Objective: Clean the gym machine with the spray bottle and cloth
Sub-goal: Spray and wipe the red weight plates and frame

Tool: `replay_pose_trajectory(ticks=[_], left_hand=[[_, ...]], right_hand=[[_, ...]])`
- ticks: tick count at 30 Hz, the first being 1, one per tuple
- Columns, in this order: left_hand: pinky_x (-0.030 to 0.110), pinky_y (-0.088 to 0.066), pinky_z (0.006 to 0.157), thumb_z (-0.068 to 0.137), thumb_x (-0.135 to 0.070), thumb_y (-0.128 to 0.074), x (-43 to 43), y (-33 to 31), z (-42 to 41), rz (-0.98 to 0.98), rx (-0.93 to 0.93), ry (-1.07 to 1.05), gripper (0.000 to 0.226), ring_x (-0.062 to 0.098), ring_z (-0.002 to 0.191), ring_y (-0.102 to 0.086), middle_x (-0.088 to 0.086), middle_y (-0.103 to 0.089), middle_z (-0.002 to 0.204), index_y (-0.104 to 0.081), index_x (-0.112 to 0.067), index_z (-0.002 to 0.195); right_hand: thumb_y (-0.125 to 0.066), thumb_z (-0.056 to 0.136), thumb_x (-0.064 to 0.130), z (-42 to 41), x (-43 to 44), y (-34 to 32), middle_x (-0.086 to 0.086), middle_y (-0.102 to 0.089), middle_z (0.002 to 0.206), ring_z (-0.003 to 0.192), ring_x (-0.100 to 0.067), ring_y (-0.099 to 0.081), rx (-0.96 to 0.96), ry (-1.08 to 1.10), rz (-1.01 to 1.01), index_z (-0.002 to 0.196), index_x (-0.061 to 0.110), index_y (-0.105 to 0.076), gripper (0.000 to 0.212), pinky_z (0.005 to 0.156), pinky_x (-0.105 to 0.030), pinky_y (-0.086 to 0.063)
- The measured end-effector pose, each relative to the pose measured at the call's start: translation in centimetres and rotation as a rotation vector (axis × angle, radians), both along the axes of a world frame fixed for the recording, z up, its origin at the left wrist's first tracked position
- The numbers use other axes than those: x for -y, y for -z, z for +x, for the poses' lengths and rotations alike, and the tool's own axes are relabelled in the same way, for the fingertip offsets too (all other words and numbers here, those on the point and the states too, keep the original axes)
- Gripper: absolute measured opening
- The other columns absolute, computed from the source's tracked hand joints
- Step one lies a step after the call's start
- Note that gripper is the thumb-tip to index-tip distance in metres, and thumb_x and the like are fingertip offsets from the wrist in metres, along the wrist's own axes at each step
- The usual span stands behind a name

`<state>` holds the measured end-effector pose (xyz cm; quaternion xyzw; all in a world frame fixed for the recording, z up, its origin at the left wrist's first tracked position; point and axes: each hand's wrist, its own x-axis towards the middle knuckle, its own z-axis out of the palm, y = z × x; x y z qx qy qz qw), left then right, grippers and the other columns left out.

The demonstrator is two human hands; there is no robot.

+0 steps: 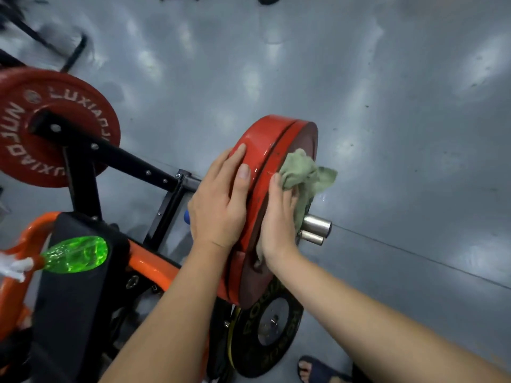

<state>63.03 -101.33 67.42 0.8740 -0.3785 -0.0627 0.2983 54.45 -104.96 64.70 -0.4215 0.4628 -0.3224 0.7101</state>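
Note:
Two red weight plates [262, 150] sit side by side, edge-up, on a steel sleeve [316, 225] of the gym machine. My left hand [218, 200] lies flat on the rim of the inner plate, fingers straight. My right hand [278, 219] presses a green cloth [304, 175] against the outer plate's face; the cloth bunches out above my fingers. A green spray bottle [76, 254] with a white trigger head lies on the black seat pad [74, 299] at the lower left.
Another red plate [52, 125] hangs on the machine's black arm [124, 158] at the left. An orange frame tube [149, 265] runs under my left forearm. A black plate [265, 327] stands below the red ones. My sandalled foot [312, 369] is on the grey floor [387, 106].

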Motion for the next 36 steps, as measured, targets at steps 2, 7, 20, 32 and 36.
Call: replay_pose_trajectory(ticks=[2, 7, 20, 32, 36], left_hand=[[0.023, -0.037, 0.102, 0.098, -0.063, -0.024, 0.0, 0.1, 0.0, -0.008, 0.007, 0.004, 0.060, -0.001, 0.140, -0.042, -0.017, -0.049, 0.153, -0.054, -0.042, 0.145], [0.023, -0.036, 0.104, 0.100, -0.061, -0.024, 0.0, 0.2, 0.0, -0.029, -0.021, -0.004, 0.057, -0.003, 0.140, -0.041, -0.020, -0.049, 0.152, -0.054, -0.044, 0.144], [0.028, -0.034, 0.113, 0.095, -0.067, -0.020, -0.1, 0.2, 0.9, -0.058, -0.145, 0.000, 0.062, -0.002, 0.142, -0.039, -0.019, -0.047, 0.154, -0.053, -0.047, 0.144], [0.023, -0.031, 0.114, 0.095, -0.067, -0.011, -0.3, 0.5, 1.5, -0.063, -0.144, 0.094, 0.073, -0.002, 0.145, -0.036, -0.014, -0.046, 0.156, -0.051, -0.038, 0.149], [0.030, -0.030, 0.120, 0.096, -0.067, -0.008, -0.4, 0.5, 1.8, -0.075, -0.162, 0.113, 0.073, -0.004, 0.145, -0.034, -0.017, -0.046, 0.155, -0.050, -0.039, 0.149]], right_hand=[[-0.040, 0.089, 0.078, 3.0, 4.3, 0.5, 0.007, -0.015, 0.168, 0.153, -0.009, -0.015, -0.127, -0.015, 0.216, 0.161, 0.031, -0.023, 0.087, 0.126, -0.040, -0.010], [-0.045, 0.081, 0.064, 7.6, 13.8, 2.3, -0.015, -0.059, 0.139, 0.126, -0.037, -0.058, -0.200, -0.034, 0.360, 0.126, 0.013, -0.058, 0.069, 0.110, -0.053, -0.043], [-0.038, 0.107, 0.040, 6.2, 9.0, -2.2, -0.017, -0.038, 0.152, 0.138, -0.036, -0.041, -0.633, 0.056, -0.022, 0.146, 0.010, -0.036, 0.050, 0.110, -0.044, -0.032], [-0.046, 0.103, 0.043, 3.3, -2.9, 1.6, -0.006, -0.041, 0.151, 0.145, -0.025, -0.035, -0.274, 0.234, -0.389, 0.150, 0.001, -0.036, 0.063, 0.121, -0.039, -0.027], [-0.036, 0.105, 0.050, 1.8, -7.6, 3.5, -0.007, -0.035, 0.156, 0.149, -0.020, -0.029, -0.178, 0.200, -0.472, 0.152, 0.008, -0.029, 0.064, 0.123, -0.027, -0.019]])
